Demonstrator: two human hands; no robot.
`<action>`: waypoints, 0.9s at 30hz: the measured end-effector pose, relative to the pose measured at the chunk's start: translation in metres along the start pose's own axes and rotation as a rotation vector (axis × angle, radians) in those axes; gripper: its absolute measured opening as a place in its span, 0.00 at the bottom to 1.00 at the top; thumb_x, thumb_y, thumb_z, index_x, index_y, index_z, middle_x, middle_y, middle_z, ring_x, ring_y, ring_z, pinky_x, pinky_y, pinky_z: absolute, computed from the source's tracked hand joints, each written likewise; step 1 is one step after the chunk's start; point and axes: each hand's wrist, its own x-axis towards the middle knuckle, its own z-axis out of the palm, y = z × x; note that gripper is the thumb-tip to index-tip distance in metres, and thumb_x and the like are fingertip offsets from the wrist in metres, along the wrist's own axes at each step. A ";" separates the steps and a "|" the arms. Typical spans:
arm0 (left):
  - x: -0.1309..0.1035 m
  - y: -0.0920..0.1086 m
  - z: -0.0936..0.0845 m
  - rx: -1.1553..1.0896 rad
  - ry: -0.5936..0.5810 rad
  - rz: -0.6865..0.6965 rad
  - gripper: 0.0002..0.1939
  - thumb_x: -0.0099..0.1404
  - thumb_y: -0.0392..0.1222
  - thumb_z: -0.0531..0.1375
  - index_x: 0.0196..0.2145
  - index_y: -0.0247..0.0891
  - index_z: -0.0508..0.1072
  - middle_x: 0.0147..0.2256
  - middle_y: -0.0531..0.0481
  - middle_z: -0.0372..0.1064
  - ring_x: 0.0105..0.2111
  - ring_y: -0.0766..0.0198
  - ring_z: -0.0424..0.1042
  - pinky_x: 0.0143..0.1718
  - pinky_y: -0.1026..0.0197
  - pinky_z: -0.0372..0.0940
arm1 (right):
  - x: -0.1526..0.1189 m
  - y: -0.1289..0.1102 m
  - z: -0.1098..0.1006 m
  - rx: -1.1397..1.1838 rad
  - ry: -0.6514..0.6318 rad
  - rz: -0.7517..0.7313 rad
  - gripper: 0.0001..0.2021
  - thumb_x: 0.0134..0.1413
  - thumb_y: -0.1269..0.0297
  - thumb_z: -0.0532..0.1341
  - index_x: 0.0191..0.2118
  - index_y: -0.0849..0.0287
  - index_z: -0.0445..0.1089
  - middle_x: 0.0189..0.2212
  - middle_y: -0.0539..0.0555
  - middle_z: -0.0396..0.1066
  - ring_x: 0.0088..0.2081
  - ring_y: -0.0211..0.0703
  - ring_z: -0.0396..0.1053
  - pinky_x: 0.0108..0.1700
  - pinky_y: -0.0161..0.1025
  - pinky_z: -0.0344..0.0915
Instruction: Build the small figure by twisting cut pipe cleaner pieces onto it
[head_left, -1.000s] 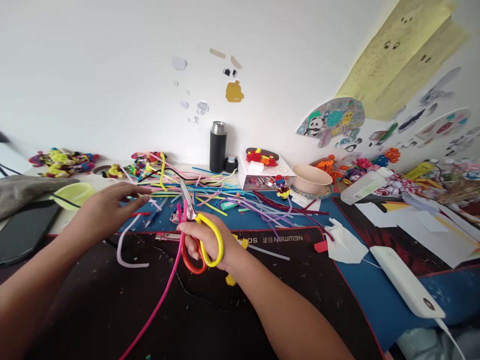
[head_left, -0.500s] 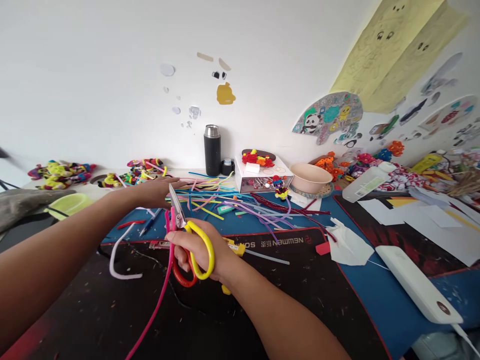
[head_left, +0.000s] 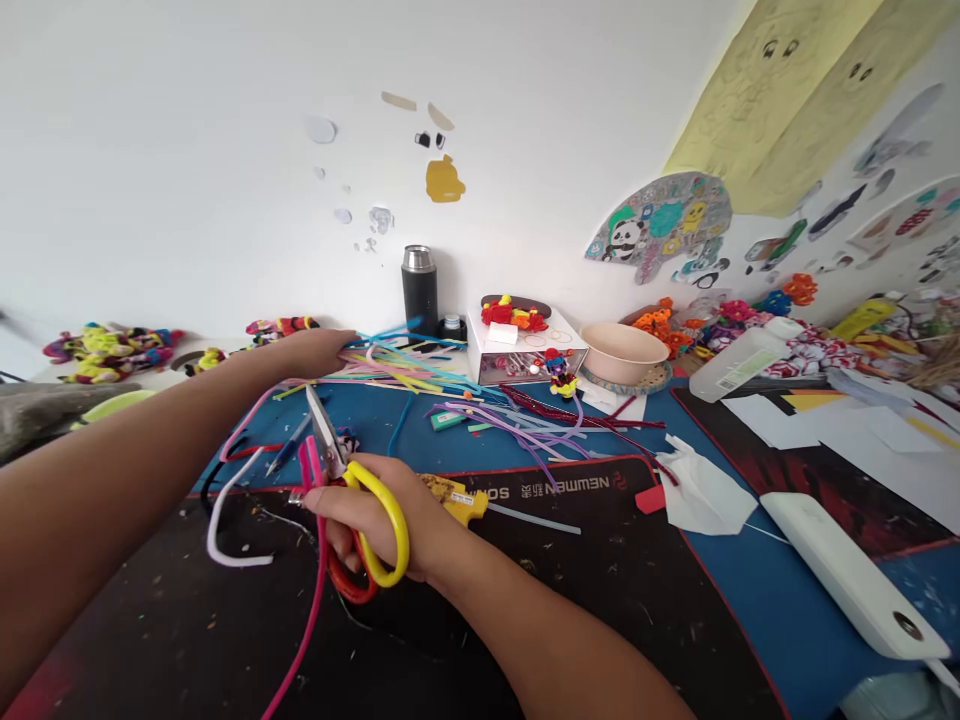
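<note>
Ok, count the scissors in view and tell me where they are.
1: the scissors in the right hand, blades pointing up and away from the person, alongside a pink pipe cleaner held in that same hand. More may be hidden.

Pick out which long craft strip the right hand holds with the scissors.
The bright pink strip, pinched beside the scissors in the right hand; the bent white strip and purple strips lie apart from it.
</note>
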 end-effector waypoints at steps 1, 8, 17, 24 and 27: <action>0.001 -0.002 -0.005 0.009 0.006 -0.024 0.36 0.64 0.54 0.60 0.66 0.36 0.77 0.54 0.32 0.83 0.52 0.36 0.82 0.51 0.50 0.73 | 0.000 -0.001 0.000 0.006 -0.004 0.003 0.19 0.64 0.55 0.72 0.29 0.55 0.64 0.14 0.41 0.64 0.16 0.34 0.58 0.21 0.33 0.56; 0.001 -0.014 -0.055 0.029 -0.051 -0.059 0.29 0.59 0.57 0.61 0.53 0.40 0.83 0.48 0.37 0.85 0.45 0.42 0.82 0.43 0.55 0.70 | 0.001 0.004 0.002 0.013 -0.056 -0.013 0.24 0.57 0.49 0.76 0.27 0.54 0.63 0.14 0.41 0.63 0.15 0.34 0.59 0.18 0.33 0.56; -0.008 -0.008 -0.069 -0.010 -0.096 -0.023 0.34 0.64 0.63 0.57 0.58 0.41 0.83 0.52 0.42 0.85 0.49 0.45 0.81 0.48 0.56 0.69 | 0.003 0.010 0.002 -0.019 -0.051 -0.019 0.21 0.60 0.52 0.73 0.28 0.54 0.63 0.14 0.42 0.64 0.15 0.34 0.59 0.19 0.32 0.56; -0.008 -0.015 -0.059 -0.027 -0.101 -0.019 0.36 0.63 0.63 0.59 0.63 0.44 0.82 0.57 0.43 0.84 0.54 0.45 0.80 0.53 0.56 0.70 | 0.003 0.012 0.004 -0.013 -0.019 -0.027 0.21 0.57 0.49 0.75 0.34 0.54 0.64 0.14 0.40 0.63 0.15 0.35 0.59 0.18 0.31 0.57; -0.012 -0.017 -0.051 -0.049 -0.106 0.006 0.38 0.63 0.63 0.60 0.66 0.45 0.80 0.60 0.45 0.83 0.56 0.47 0.80 0.55 0.58 0.70 | 0.004 0.013 0.004 -0.014 -0.028 -0.042 0.24 0.55 0.45 0.76 0.34 0.53 0.63 0.13 0.40 0.63 0.14 0.36 0.59 0.17 0.31 0.56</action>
